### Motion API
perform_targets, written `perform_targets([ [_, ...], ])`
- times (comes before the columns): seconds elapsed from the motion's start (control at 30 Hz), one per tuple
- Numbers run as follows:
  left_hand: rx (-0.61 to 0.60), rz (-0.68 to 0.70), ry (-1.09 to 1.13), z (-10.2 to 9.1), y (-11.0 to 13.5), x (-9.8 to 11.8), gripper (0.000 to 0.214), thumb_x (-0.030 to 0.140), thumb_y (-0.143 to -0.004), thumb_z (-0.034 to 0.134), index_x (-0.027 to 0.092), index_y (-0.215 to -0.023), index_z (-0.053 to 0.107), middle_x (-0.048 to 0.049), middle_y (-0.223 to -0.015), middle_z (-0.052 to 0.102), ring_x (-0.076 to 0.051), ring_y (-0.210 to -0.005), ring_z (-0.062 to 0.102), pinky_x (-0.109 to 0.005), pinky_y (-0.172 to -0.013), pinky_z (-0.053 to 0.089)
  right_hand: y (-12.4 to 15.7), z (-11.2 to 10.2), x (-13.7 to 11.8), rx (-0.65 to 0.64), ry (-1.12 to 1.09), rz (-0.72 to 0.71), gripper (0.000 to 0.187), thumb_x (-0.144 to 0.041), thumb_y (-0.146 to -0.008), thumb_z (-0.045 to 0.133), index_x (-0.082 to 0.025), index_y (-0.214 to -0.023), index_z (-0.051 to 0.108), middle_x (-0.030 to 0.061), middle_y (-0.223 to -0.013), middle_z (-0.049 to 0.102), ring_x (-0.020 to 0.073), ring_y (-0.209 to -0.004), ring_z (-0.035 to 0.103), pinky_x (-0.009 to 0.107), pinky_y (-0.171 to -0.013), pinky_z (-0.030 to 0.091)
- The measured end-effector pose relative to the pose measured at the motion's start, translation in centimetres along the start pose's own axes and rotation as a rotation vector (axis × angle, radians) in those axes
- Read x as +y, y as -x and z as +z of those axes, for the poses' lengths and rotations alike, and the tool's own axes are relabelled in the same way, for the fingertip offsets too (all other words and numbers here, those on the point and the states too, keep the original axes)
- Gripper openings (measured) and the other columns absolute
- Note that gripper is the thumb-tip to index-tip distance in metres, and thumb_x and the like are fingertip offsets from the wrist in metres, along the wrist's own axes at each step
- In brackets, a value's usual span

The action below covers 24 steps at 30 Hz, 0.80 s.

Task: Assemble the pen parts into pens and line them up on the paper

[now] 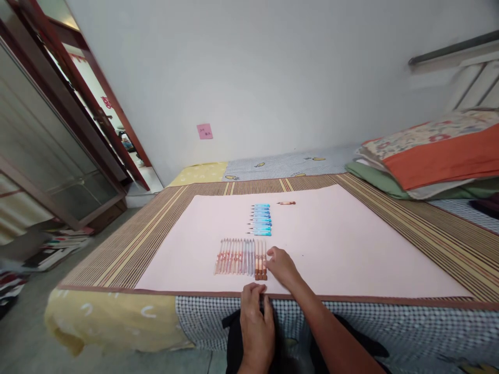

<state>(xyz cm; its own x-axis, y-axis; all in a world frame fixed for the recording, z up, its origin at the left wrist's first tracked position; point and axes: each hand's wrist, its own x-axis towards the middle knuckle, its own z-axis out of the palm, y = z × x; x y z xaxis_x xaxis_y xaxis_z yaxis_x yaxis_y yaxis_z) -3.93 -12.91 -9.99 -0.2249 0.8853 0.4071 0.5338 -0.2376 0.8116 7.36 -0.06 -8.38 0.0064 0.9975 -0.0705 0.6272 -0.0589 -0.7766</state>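
On a pale pink sheet [351, 249] lies a row of slim pens [234, 257], side by side, with pinkish and greyish barrels. At its right end are a few pens with brown ends [260, 267]. My right hand [284, 267] rests beside the rightmost of these, thumb and forefinger apart at its side; its other fingers are partly hidden. My left hand [256, 322] lies at the sheet's front edge, fingers stretched out just below the brown ends. It holds nothing. Farther back is a stacked column of blue pens [260, 219], tips pointing left.
A single brown and pink pen [287, 203] lies behind, right of the blue ones. The sheet is on a striped mat [132, 239] over a bed. Folded bedding [440, 156] is piled at the right. A pink note [205, 131] sticks to the wall.
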Motion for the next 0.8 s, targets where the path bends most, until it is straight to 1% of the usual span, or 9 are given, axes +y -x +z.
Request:
perform_targets([
  [0.13, -0.009, 0.074, -0.117, 0.3, 0.2, -0.2, 0.032, 0.012, -0.089, 0.05, 0.021, -0.116, 0.066, -0.013, -0.118, 0.061, -0.029, -0.114, 0.057, -0.049, -0.101, 0.045, 0.2, 0.1, -0.2, -0.006, 0.011, -0.02, 0.034, -0.014, -0.076, 0.06, -0.015, -0.109, 0.065, 0.0076, -0.093, 0.071, 0.0198, -0.083, 0.066, 0.027, -0.07, 0.042],
  [0.23, 0.009, 0.114, -0.188, 0.6, 0.3, -0.6, 0.035, 0.012, -0.09, 0.05, 0.02, -0.122, 0.064, -0.0147, -0.124, 0.059, -0.031, -0.12, 0.054, -0.053, -0.103, 0.043, 0.2, 0.1, -0.2, -0.007, 0.008, -0.032, 0.035, -0.012, -0.076, 0.059, -0.015, -0.11, 0.065, 0.0069, -0.091, 0.072, 0.0195, -0.082, 0.066, 0.027, -0.069, 0.042],
  [0.33, 0.015, 0.11, -0.223, 0.8, 0.5, -0.9, 0.034, 0.014, -0.089, 0.053, 0.02, -0.121, 0.065, -0.0159, -0.129, 0.059, -0.032, -0.124, 0.052, -0.055, -0.104, 0.042, 0.2, 0.2, 0.1, -0.014, -0.009, -0.059, 0.036, -0.013, -0.076, 0.06, -0.015, -0.112, 0.065, 0.006, -0.091, 0.073, 0.0189, -0.082, 0.067, 0.026, -0.069, 0.042],
  [0.57, 0.014, 0.092, -0.2, 1.1, 0.7, -1.3, 0.034, 0.016, -0.087, 0.056, 0.02, -0.12, 0.066, -0.0168, -0.136, 0.058, -0.034, -0.128, 0.051, -0.057, -0.106, 0.041, 0.1, 0.4, 0.9, -0.027, -0.062, -0.096, 0.037, -0.013, -0.075, 0.061, -0.017, -0.112, 0.066, 0.0036, -0.089, 0.074, 0.018, -0.081, 0.067, 0.026, -0.071, 0.044],
  [0.7, 0.0, 0.12, -0.244, 1.0, 0.6, -1.3, 0.031, 0.016, -0.088, 0.054, 0.019, -0.116, 0.066, -0.0164, -0.135, 0.059, -0.034, -0.126, 0.053, -0.057, -0.105, 0.042, -0.1, 0.6, 1.2, -0.017, -0.098, -0.103, 0.034, -0.015, -0.077, 0.06, -0.016, -0.11, 0.067, 0.0055, -0.088, 0.074, 0.0194, -0.082, 0.067, 0.027, -0.074, 0.046],
  [0.8, 0.017, 0.134, -0.244, 0.9, 0.5, -1.6, 0.027, 0.016, -0.088, 0.054, 0.02, -0.111, 0.067, -0.0164, -0.131, 0.059, -0.033, -0.124, 0.054, -0.056, -0.102, 0.045, -0.1, 0.5, 1.3, -0.018, -0.134, -0.121, 0.033, -0.016, -0.077, 0.06, -0.014, -0.108, 0.068, 0.0063, -0.085, 0.073, 0.0198, -0.079, 0.068, 0.029, -0.073, 0.048],
])
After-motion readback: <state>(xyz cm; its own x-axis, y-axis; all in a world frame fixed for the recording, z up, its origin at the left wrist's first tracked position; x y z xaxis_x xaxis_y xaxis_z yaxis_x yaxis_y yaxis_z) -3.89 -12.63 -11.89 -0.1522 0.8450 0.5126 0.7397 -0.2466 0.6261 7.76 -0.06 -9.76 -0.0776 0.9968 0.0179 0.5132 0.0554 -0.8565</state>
